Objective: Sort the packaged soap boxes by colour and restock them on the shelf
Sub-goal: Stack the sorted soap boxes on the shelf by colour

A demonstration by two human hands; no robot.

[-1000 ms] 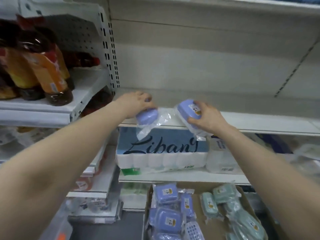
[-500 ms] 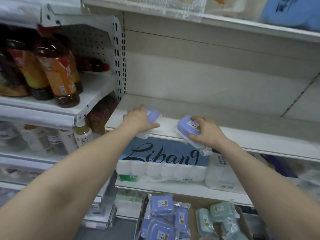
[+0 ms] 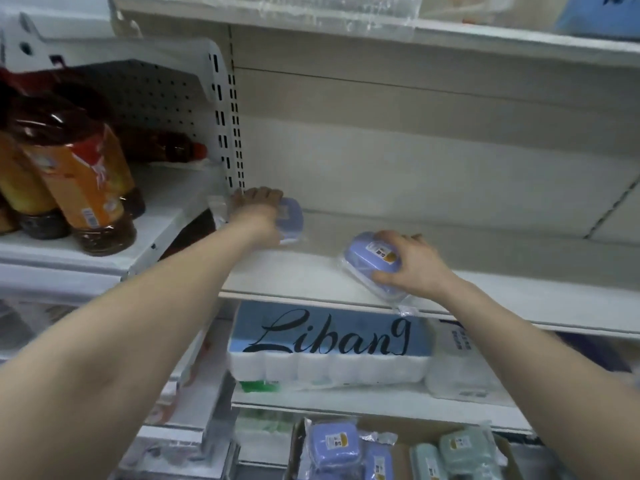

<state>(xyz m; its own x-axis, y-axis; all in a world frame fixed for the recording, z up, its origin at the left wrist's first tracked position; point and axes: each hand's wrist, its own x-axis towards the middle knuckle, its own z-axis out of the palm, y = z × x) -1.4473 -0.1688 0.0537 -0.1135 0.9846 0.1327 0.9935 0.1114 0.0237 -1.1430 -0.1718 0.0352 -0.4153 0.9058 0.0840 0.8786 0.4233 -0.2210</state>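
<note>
My left hand (image 3: 258, 213) reaches deep onto the white shelf (image 3: 311, 275) and covers a blue plastic-wrapped soap box (image 3: 292, 216) near the back left corner, by the slotted upright. Whether its fingers grip the box or only lie on it is hidden. My right hand (image 3: 412, 265) grips a second blue soap box (image 3: 372, 259), tilted, resting at the shelf's front edge. Below, a cardboard carton (image 3: 401, 455) holds more wrapped soap boxes, blue (image 3: 332, 445) on the left and pale green (image 3: 460, 445) on the right.
Bottles with orange labels (image 3: 79, 188) stand on the neighbouring shelf at left. A large blue-and-white pack of paper rolls (image 3: 329, 344) fills the shelf underneath. Another shelf with wrapped goods (image 3: 346, 8) hangs above. The soap shelf stretches bare to the right.
Both hands rose from in front of the shelf edge onto the shelf. The left hand pushed its blue box back toward the corner; the right brought its box down onto the front edge.
</note>
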